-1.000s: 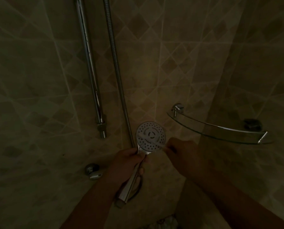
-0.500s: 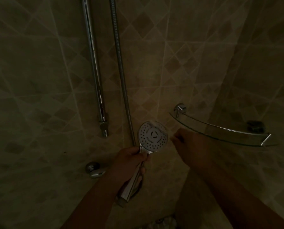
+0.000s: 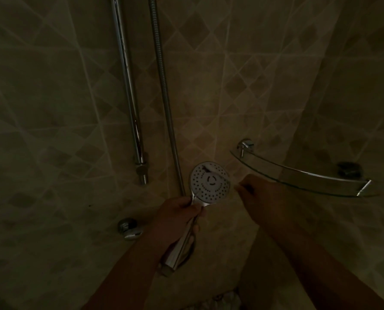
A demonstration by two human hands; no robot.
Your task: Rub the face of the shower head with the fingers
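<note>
Chrome glints in the dim light: the left hand is wrapped round the handle of a shower head, fingers curled tight just below the round face. That face, dotted with spray holes, is tilted up toward the person and sits in front of the tiled wall, just right of the hose. The handle's lower end pokes out beneath the hand.

Beside the face, close to its right edge but apart from it, hangs the right hand. Its fingers are bent inward, and in this gloom I cannot tell whether they pinch anything.

Left of the hose runs a rail, ending in a bracket. A glass shelf curves out of the corner just above the right hand. A small metal fitting sits low on the wall, left of the left wrist.
</note>
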